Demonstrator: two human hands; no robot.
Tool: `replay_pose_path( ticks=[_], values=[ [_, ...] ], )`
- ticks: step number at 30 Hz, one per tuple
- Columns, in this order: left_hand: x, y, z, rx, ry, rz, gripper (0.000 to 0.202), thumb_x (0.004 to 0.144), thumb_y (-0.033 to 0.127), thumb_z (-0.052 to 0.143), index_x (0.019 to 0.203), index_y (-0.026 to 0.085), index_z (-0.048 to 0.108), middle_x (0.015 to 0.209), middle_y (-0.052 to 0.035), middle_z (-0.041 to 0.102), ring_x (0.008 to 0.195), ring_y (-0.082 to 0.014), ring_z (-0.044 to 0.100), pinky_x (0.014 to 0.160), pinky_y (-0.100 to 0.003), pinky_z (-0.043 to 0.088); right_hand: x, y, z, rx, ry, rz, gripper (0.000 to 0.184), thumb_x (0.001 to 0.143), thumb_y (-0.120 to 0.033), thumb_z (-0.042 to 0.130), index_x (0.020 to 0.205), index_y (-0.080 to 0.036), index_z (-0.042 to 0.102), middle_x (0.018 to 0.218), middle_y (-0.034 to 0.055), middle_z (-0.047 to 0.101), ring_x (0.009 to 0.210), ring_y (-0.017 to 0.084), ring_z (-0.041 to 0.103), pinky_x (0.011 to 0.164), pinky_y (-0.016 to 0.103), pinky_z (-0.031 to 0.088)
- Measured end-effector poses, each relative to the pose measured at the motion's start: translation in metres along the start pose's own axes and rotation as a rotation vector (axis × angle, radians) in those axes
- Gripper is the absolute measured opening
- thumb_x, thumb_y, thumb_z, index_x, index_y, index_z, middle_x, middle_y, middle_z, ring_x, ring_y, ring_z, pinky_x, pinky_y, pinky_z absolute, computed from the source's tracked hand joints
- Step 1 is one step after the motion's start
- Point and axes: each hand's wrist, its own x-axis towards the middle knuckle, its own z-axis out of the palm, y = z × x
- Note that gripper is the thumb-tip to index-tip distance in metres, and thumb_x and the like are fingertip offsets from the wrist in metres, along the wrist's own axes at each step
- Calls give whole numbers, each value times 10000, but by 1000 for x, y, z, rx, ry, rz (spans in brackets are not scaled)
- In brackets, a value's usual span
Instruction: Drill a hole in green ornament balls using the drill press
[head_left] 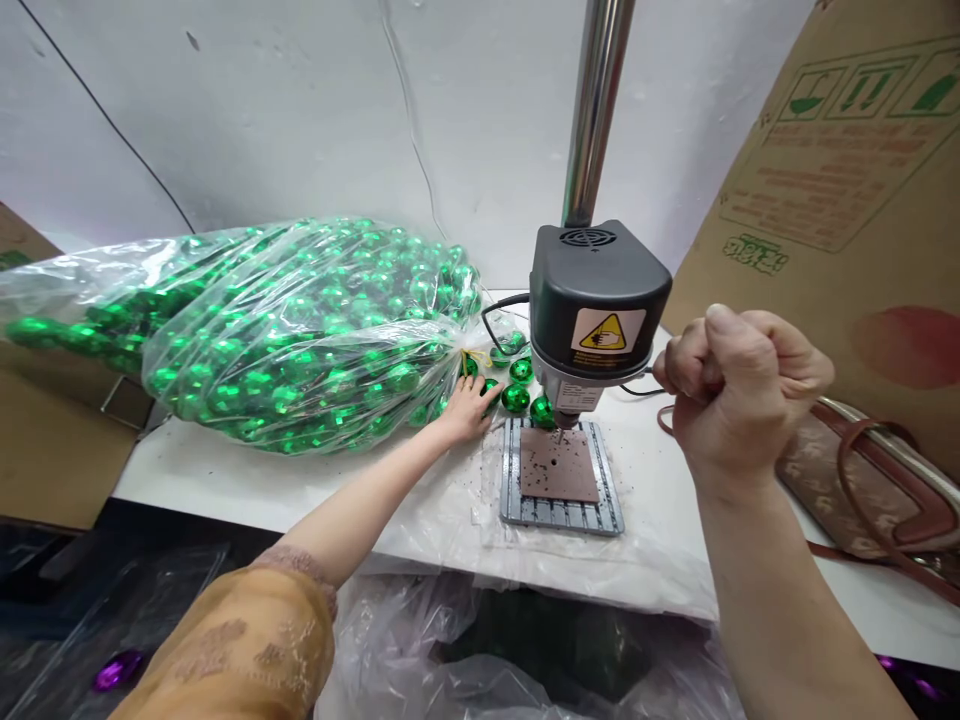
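Note:
A small bench drill press (598,305) stands on a white table (247,480), its bit above a brown block (559,463) on a grey slotted base (562,515). My right hand (739,385) is a closed fist round the drill's thin lever at the machine's right side. My left hand (469,405) reaches forward and its fingers rest on a loose shiny green ball (489,388) at the mouth of a big clear bag (247,335) full of such balls. A few more green balls (516,397) lie beside the drill base.
A brown patterned handbag (862,480) lies at the right. A large cardboard sheet (847,170) leans behind it. Clear plastic sheeting (525,650) hangs below the table's front edge. A purple ball (116,670) lies low at the left. Cardboard boxes (45,440) stand at the left.

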Motion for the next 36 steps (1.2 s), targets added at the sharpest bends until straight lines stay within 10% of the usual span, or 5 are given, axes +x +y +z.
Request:
replay_pose_path(
  ticks=[8,15,21,32,36],
  values=[
    [-2,12,-14,-208,73,-26,876,742,177,708,1563,231,407,1624,-162,349,1551,-411,237,1248,-585,250,0,0,-1,25,-4,0,448,786,-238,679,466,-208,367,378,-80,375,340,60,344,369,265,241],
    [21,44,-28,-377,207,127,423,728,190,691,1148,184,742,1250,-121,644,1239,-315,524,1151,-450,404,1,0,1,35,8,-7,453,779,-234,684,465,-208,359,374,-79,355,336,64,337,357,263,228],
    [17,57,-10,-440,189,209,387,854,307,719,1223,194,695,1192,-127,654,1179,-308,540,1074,-454,437,1,1,0,44,2,-18,437,791,-218,675,472,-209,376,381,-75,372,342,69,356,363,267,249],
    [-39,75,-13,-1836,118,-328,580,882,546,686,1352,224,580,1149,-93,712,961,-207,697,817,-363,597,1,2,1,46,13,-24,448,786,-231,668,468,-207,353,370,-78,355,332,52,318,357,252,226],
    [-49,86,-13,-1801,126,-351,615,769,528,820,1256,202,633,1104,-93,735,966,-211,703,839,-369,592,1,3,1,47,16,-42,432,798,-221,651,474,-209,365,374,-80,349,336,47,317,366,252,232]
  ],
)
